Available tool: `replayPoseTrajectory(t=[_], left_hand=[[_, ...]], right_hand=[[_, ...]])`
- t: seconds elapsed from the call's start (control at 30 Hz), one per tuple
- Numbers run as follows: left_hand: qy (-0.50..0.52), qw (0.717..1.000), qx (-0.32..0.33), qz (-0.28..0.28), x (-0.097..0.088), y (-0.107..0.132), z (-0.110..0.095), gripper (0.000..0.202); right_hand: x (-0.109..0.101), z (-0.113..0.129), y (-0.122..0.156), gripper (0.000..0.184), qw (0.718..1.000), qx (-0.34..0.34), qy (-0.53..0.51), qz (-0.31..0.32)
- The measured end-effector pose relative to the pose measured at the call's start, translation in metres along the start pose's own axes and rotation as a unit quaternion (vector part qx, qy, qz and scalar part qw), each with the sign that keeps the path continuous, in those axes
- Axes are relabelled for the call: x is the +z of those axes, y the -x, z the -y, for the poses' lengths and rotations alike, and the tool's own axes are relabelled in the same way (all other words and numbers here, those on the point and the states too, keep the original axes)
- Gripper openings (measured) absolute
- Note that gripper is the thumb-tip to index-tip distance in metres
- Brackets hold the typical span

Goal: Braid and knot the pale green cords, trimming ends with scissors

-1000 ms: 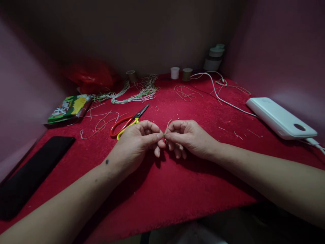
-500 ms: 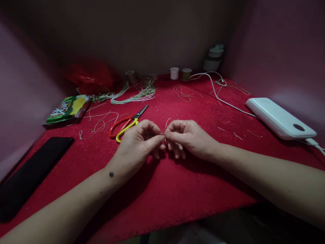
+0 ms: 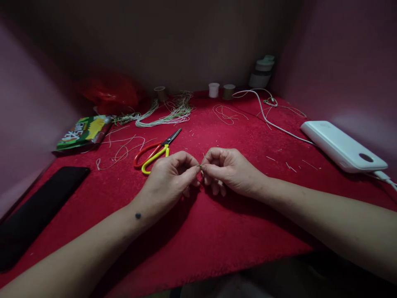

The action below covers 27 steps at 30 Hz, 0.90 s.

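My left hand (image 3: 169, 178) and my right hand (image 3: 228, 167) meet over the middle of the red cloth (image 3: 198, 223). Both are closed in a pinch on the same short piece of thin pale cord (image 3: 201, 165), thumb and forefinger tips nearly touching. The cord is tiny and mostly hidden by my fingers. Scissors (image 3: 155, 151) with one red and one yellow handle lie just beyond my left hand, blades pointing away.
A bundle of pale cords (image 3: 167, 114) and loose strands (image 3: 124, 149) lie at the back left. A snack packet (image 3: 82, 131), black phone (image 3: 37, 211), white power bank (image 3: 343, 145) with cable (image 3: 266, 114), thread spools (image 3: 213, 89) and a red bag (image 3: 108, 93) ring the cloth.
Both hands have shifted slightly nearer and lower while keeping their pinch on the cord. The free end that stuck up between them no longer shows.
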<state>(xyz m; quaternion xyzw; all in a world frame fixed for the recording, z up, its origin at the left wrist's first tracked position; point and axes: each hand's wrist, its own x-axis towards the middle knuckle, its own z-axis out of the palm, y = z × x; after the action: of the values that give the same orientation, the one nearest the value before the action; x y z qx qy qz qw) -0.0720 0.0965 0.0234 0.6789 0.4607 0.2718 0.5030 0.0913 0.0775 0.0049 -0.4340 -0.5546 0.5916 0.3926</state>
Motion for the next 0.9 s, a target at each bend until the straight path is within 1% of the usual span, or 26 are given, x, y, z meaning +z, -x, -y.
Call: replayPoseTrajectory(t=[0.2, 0.33, 0.57, 0.73, 0.9], left_hand=[[-0.004, 1.0, 0.015, 0.005, -0.0005, 0.0004, 0.0018, 0.007], [0.023, 1.0, 0.006, 0.015, -0.001, 0.0012, 0.0008, 0.007], [0.051, 0.999, -0.008, 0.003, 0.0008, 0.0015, -0.0003, 0.006], [0.04, 0.999, 0.002, -0.005, 0.0027, 0.003, 0.0005, 0.005], [0.017, 1.0, -0.004, -0.013, 0.003, 0.0037, -0.0013, 0.004]], right_hand=[[0.0015, 0.0002, -0.0004, 0.012, 1.0, 0.002, 0.005, 0.004], [0.0009, 0.0007, -0.0005, 0.012, 1.0, 0.004, -0.003, 0.007], [-0.0002, -0.0002, -0.0005, 0.011, 1.0, 0.007, -0.016, 0.006], [0.0008, -0.001, -0.0002, 0.01, 1.0, 0.004, -0.015, 0.001], [0.0004, -0.0037, -0.0012, 0.009, 1.0, -0.006, -0.007, 0.003]])
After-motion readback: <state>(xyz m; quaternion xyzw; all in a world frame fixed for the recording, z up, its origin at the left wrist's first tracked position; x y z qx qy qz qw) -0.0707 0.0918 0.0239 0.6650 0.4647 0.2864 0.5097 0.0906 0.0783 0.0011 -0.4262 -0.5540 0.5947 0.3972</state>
